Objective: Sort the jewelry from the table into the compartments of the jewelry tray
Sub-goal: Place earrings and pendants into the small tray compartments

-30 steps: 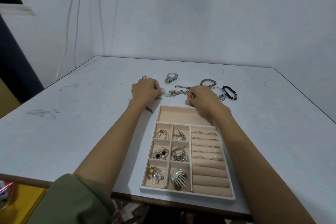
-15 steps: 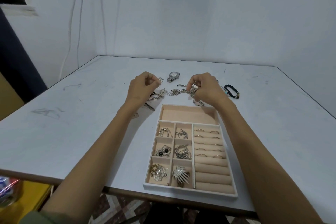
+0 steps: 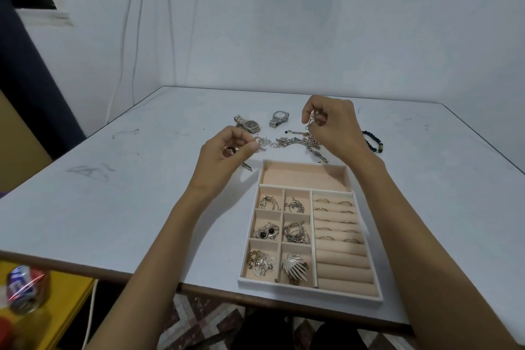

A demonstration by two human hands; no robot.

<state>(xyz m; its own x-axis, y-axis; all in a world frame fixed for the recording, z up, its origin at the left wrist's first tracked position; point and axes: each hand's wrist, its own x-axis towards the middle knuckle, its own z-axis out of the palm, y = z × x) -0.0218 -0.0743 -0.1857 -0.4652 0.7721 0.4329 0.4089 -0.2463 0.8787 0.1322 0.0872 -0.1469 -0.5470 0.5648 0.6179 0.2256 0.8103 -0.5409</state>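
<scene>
**Chains raised from the pile, not yet in the tray**

Both hands have come up off the table (image 3: pixel 113 207). The left hand (image 3: pixel 224 150) pinches one end of the silver chain tangle (image 3: pixel 289 141) between thumb and forefinger. The right hand (image 3: pixel 333 125), now higher, pinches the other end. The tangle sags between them, partly trailing on the table just beyond the jewelry tray (image 3: pixel 309 292). Probably being teased apart; the long far compartment (image 3: pixel 304 177) holds nothing yet.

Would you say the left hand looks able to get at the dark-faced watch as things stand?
Probably yes: the dark-faced watch lies on the table just beyond the left hand, nothing between, though it pinches a silver piece.
</scene>
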